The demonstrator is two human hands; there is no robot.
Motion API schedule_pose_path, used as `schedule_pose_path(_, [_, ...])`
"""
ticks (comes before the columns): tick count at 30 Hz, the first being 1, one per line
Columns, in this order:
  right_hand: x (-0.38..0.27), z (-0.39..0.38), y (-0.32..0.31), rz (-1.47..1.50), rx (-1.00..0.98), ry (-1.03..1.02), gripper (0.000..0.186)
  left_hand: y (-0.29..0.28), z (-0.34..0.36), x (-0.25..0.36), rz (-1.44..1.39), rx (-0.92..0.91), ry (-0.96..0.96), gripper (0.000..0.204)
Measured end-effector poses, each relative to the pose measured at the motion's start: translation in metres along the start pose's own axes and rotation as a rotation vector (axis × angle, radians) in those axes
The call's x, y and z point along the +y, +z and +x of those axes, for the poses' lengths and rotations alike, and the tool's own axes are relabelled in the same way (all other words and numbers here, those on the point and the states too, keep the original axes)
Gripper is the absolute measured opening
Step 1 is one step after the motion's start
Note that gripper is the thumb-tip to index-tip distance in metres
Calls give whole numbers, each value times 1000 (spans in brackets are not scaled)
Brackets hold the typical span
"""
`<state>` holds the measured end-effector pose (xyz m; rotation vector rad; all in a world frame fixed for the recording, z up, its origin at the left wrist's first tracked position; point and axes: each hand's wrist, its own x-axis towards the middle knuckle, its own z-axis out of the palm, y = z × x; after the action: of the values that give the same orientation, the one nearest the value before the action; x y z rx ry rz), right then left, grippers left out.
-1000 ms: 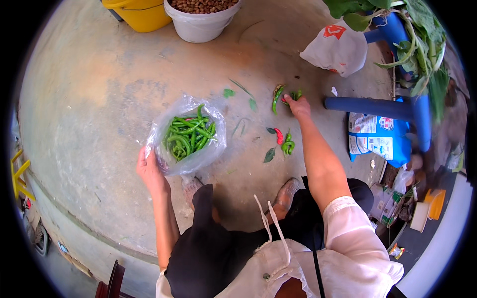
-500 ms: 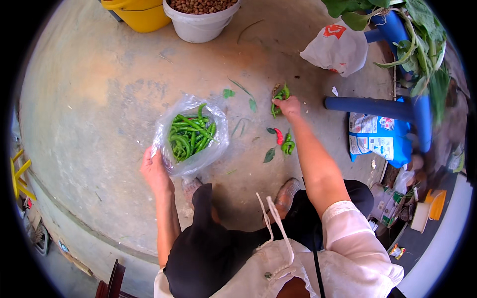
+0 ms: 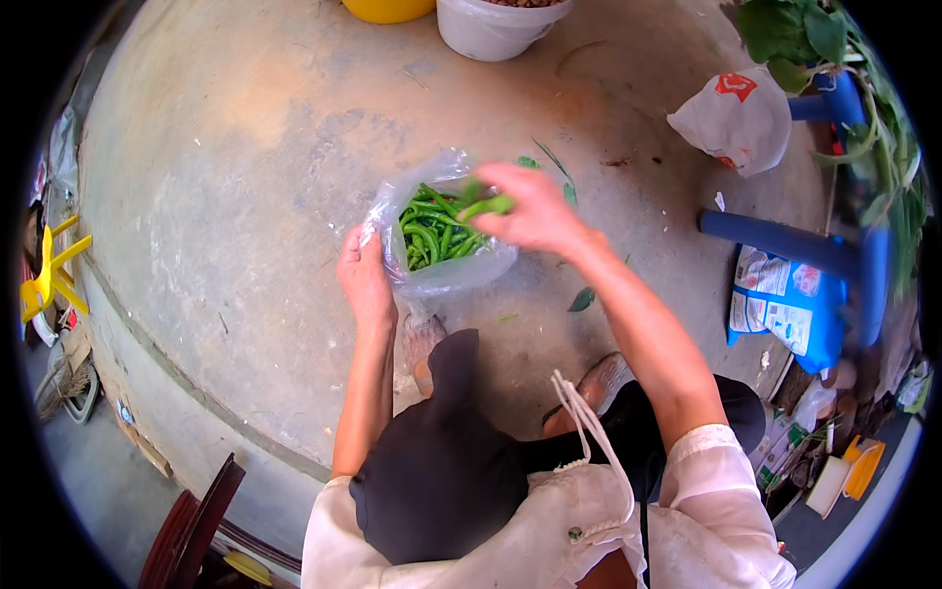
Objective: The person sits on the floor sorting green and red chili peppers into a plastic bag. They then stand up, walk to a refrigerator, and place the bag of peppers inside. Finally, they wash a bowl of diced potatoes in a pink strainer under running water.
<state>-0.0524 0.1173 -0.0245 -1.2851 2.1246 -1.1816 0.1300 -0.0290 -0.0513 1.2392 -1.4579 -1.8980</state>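
A clear plastic bag [image 3: 444, 286] stands on the concrete floor between my hands, its mouth spread wide. Inside lies a heap of green chili peppers [image 3: 429, 234]. My left hand [image 3: 365, 270] pinches the bag's left rim. Over the right side of the opening, my right hand [image 3: 530, 208] grips a few green peppers [image 3: 488, 206], blurred by motion. Loose leaves, one of them dark green [image 3: 582, 299], are scattered to the right of the bag.
A white bucket [image 3: 496, 29] of brown pellets or nuts and a yellow bucket [image 3: 390, 8] stand at the far side. To the right are a white plastic bag [image 3: 736, 123], a blue stool [image 3: 775, 240] with leafy greens, and a blue package [image 3: 790, 304]. A yellow object [image 3: 49, 270] sits far left.
My right hand has lifted the green peppers off the floor and carried them left over the bag. My left hand still holds the rim. The view has shifted, and the floor peppers no longer show.
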Motion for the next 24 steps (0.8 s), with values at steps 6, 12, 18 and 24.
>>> schedule_pose_path(6, [58,-19,-38,120,48,374,26,2,-8,13,-46,62,-18,17])
schedule_pose_path(12, [127,-146,-52,-711,-646,1027,23,6,-3,2,-93,-5,-16,16])
schedule_pose_path(18, [173,-205,-38,-298,-154,1091,31,5,-2,2,-85,-17,24,15])
schedule_pose_path(24, [130,-208,-55,-83,-159,1541,55,8,-5,3,-115,-3,-40,15])
